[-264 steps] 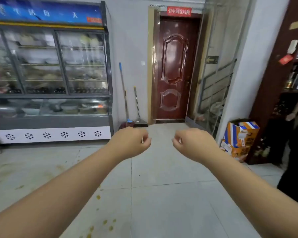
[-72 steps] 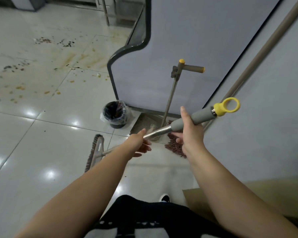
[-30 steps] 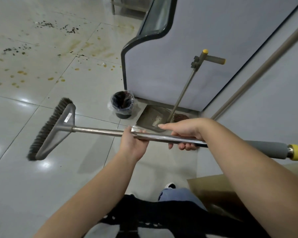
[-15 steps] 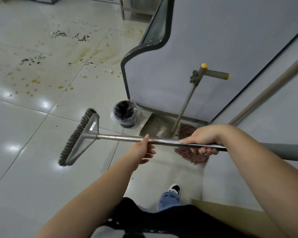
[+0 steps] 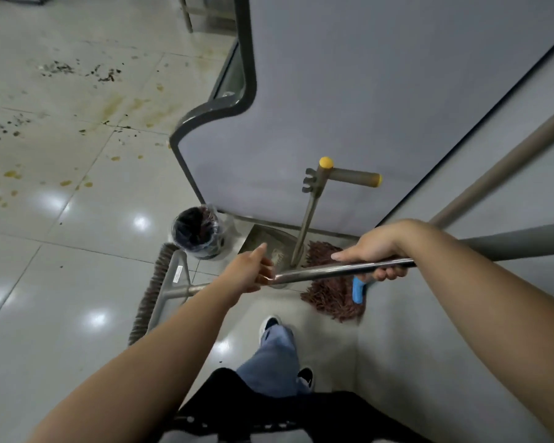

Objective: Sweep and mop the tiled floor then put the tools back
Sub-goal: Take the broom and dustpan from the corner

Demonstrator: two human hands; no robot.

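Steel-shafted broom, dark bristles, grey head, gripped by both hands.

Pale grey glossy floor tiles cover the room, with thin dark grout lines and round glints of overhead light. Beside the tall grey display cabinet, on its left, the tiles carry yellowish-brown stains and dark scattered crumbs (more lie further left of it). The cabinet's side panel is plain, edged by a dark curved trim. To the cabinet's right stands a light grey wall. Past the cabinet's far end a metal leg shows.
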